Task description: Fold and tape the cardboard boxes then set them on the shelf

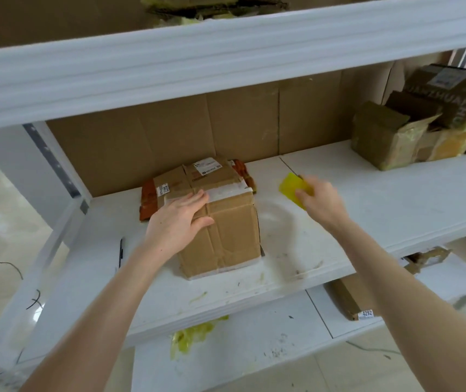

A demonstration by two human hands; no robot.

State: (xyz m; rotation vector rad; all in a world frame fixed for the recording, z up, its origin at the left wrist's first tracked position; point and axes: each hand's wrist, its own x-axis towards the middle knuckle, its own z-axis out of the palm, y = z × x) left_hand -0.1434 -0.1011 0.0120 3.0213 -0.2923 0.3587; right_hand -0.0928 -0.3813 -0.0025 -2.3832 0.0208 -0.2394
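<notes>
Now | left hand (179, 219) flat on creased cardboard box (229, 239) | right hand (322, 203) pinches yellow piece (290, 184)

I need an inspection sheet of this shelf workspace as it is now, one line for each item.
Surface: white shelf, scuffed and smeared.
Job's things: cardboard box upright on the shelf, pale tape along its top front edge.
Clutter: worn boxes far right; flat cardboard on the lower level; yellow scrap below the shelf edge.
Hands: left hand flat on the box's top edge; right hand pinches a yellow piece, apart from the box.
Cables: thin black cable on the floor, left.
Surroundings: cardboard backing behind; upper shelf above.
</notes>
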